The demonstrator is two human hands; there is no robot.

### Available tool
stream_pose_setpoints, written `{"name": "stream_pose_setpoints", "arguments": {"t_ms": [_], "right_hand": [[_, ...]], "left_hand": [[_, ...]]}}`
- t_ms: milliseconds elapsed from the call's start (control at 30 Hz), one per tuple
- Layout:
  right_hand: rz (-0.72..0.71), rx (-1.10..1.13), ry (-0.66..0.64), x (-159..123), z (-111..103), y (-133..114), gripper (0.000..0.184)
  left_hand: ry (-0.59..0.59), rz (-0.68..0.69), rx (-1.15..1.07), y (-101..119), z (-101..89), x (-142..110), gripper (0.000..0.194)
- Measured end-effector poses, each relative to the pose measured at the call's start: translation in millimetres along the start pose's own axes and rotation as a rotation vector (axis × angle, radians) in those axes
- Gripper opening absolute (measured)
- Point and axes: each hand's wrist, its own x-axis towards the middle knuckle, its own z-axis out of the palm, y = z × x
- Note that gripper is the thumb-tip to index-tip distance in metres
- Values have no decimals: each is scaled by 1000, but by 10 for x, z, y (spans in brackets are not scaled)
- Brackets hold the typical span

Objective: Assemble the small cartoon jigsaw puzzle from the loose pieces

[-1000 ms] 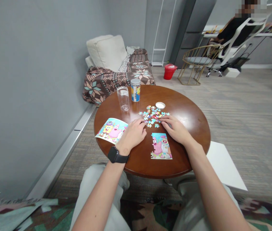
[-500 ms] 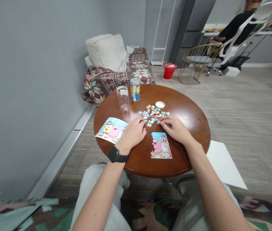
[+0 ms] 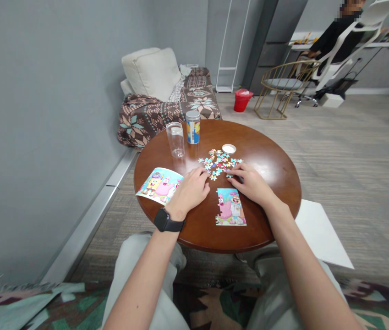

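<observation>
On the round brown table, a loose heap of small colourful jigsaw puzzle pieces (image 3: 219, 161) lies between my hands. My left hand (image 3: 194, 183), below a black watch, rests at the heap's left edge with its fingers loosely bent and apart. From the right, my right hand (image 3: 247, 181) reaches its fingertips to the heap's near right edge, fingers spread, touching pieces there. Nearer to me lies a joined section of the puzzle (image 3: 231, 207), showing a pink cartoon figure and a jagged left side. A printed reference picture (image 3: 158, 183) lies partly under my left wrist.
Behind the heap are a round lid (image 3: 229, 149), a clear empty jar (image 3: 176, 140) and a printed can (image 3: 193, 127). The table (image 3: 266, 142) stands near a covered sofa (image 3: 167, 110). Beyond are a red bin (image 3: 242, 101), a gold chair (image 3: 283, 85) and a seated person (image 3: 338, 36).
The fingers of my right hand have shifted slightly at the heap's edge, and a teal piece by their tips looks less lifted. My left hand stays in place.
</observation>
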Motion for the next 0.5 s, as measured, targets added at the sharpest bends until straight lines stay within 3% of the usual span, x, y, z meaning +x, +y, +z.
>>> {"name": "stream_pose_setpoints", "arguments": {"t_ms": [500], "right_hand": [[16, 32, -4, -2, 0, 21, 12]], "left_hand": [[8, 10, -4, -9, 23, 7, 26]]}}
